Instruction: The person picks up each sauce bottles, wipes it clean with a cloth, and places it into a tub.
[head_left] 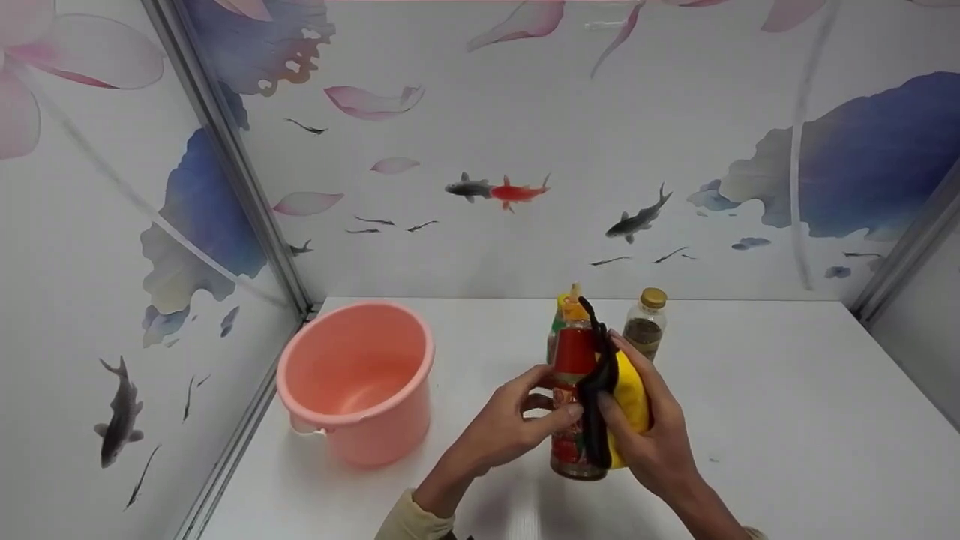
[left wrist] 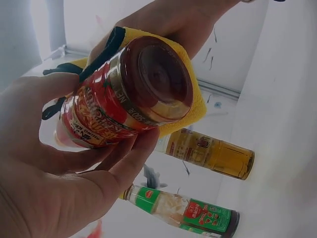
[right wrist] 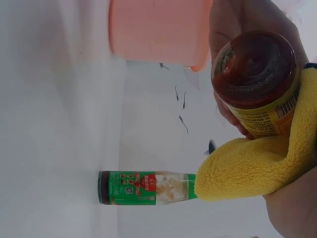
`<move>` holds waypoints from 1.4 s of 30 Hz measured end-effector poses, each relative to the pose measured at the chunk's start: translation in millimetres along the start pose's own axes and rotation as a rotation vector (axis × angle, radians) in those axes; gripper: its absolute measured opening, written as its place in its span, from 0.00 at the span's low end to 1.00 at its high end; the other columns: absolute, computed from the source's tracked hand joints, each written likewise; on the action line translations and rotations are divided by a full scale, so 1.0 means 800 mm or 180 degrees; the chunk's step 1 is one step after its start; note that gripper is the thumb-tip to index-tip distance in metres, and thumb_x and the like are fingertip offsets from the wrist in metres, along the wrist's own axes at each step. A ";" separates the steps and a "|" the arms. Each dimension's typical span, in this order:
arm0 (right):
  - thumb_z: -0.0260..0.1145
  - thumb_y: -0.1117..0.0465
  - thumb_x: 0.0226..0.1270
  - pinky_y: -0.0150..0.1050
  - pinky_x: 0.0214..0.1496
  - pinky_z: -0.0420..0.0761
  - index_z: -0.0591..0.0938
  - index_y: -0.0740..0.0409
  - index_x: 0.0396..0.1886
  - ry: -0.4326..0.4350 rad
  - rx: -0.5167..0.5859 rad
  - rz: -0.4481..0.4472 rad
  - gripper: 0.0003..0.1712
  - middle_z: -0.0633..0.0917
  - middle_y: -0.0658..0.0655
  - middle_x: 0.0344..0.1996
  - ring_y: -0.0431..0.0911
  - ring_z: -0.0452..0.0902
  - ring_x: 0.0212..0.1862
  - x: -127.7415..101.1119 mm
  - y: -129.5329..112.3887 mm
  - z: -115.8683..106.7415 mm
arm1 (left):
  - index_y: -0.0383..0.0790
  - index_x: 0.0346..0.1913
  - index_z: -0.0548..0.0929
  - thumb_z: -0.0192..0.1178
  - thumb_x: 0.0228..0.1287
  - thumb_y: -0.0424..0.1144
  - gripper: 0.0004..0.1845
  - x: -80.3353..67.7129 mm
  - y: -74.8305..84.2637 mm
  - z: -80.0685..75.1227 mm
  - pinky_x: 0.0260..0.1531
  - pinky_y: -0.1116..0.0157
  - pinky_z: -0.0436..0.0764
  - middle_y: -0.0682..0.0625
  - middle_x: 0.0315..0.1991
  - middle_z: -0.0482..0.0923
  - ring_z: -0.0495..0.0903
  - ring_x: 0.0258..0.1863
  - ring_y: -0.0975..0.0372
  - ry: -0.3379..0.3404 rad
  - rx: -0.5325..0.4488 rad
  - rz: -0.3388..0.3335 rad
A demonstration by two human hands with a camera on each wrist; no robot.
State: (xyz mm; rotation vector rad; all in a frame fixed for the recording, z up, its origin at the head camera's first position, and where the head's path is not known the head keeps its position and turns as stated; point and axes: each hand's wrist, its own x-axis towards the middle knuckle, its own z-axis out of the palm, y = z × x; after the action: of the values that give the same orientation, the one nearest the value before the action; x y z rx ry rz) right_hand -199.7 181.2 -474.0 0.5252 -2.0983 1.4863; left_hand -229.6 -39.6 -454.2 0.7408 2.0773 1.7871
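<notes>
Head view, lower centre of frame: the left hand (head_left: 517,427) curls round a red-labelled sauce bottle (head_left: 574,397) lifted just above the bench (head_left: 787,420), while the right hand (head_left: 652,427) presses a yellow cloth (head_left: 630,397) with black trim against its side. Best to hold the bottle steady and wrap the cloth round it. Label text is unreadable; bottles behind are partly blocked.
</notes>
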 end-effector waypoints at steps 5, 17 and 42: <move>0.69 0.74 0.74 0.29 0.55 0.87 0.68 0.49 0.85 0.0005 0.0030 -0.0051 0.44 0.73 0.51 0.80 0.42 0.82 0.55 0.000 -0.001 -0.001 | 0.60 0.75 0.76 0.66 0.77 0.55 0.28 0.000 0.000 -0.005 0.65 0.66 0.83 0.59 0.64 0.83 0.83 0.60 0.63 -0.0114 0.0029 0.0035; 0.67 0.71 0.78 0.33 0.55 0.89 0.64 0.45 0.86 -0.0076 0.0139 0.0114 0.43 0.81 0.52 0.69 0.44 0.84 0.52 0.000 0.001 -0.001 | 0.58 0.76 0.75 0.70 0.74 0.54 0.32 0.002 0.002 0.004 0.66 0.64 0.84 0.59 0.64 0.85 0.86 0.61 0.63 0.0384 0.0007 0.0170; 0.73 0.70 0.73 0.35 0.53 0.89 0.70 0.41 0.82 -0.0123 0.0141 0.0293 0.43 0.84 0.46 0.65 0.46 0.84 0.50 -0.007 -0.002 0.010 | 0.58 0.79 0.71 0.69 0.75 0.50 0.33 0.001 0.008 0.003 0.65 0.59 0.86 0.53 0.70 0.77 0.85 0.61 0.55 0.1091 -0.0352 0.0422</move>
State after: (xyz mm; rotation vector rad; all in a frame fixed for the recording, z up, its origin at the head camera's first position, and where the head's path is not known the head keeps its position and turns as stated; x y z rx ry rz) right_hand -195.8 173.0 -478.2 0.4829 -2.1496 1.5891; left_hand -227.5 -36.6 -448.3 0.5872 2.1535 2.2161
